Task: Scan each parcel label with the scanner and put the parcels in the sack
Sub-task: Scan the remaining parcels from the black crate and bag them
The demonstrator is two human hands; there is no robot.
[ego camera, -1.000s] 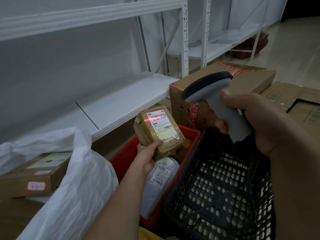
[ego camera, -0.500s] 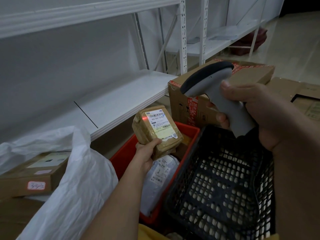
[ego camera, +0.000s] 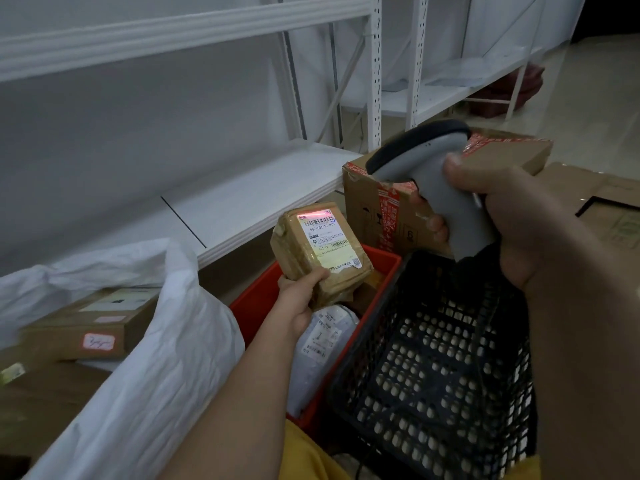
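My left hand (ego camera: 300, 295) grips a small brown taped parcel (ego camera: 317, 252) by its lower edge, label up, over the red bin (ego camera: 258, 296). A red scan line glows across the top of its white label (ego camera: 327, 239). My right hand (ego camera: 516, 223) is closed around the grey scanner (ego camera: 433, 174), which is held to the right of the parcel and a little above it, its dark head aimed left at it. The white sack (ego camera: 149, 362) lies open at lower left. A grey plastic-wrapped parcel (ego camera: 320, 344) lies in the red bin below my left hand.
A black perforated basket (ego camera: 436, 368) stands beside the red bin. A red-taped cardboard box (ego camera: 388, 209) sits behind them, with flat cardboard (ego camera: 595, 202) at right. A flat brown box (ego camera: 86, 323) rests behind the sack. White shelving (ego camera: 242, 188) runs along the left and back.
The red scan light has moved from the parcel's left side up onto the top edge of its label. Both hands stay nearly where they were.
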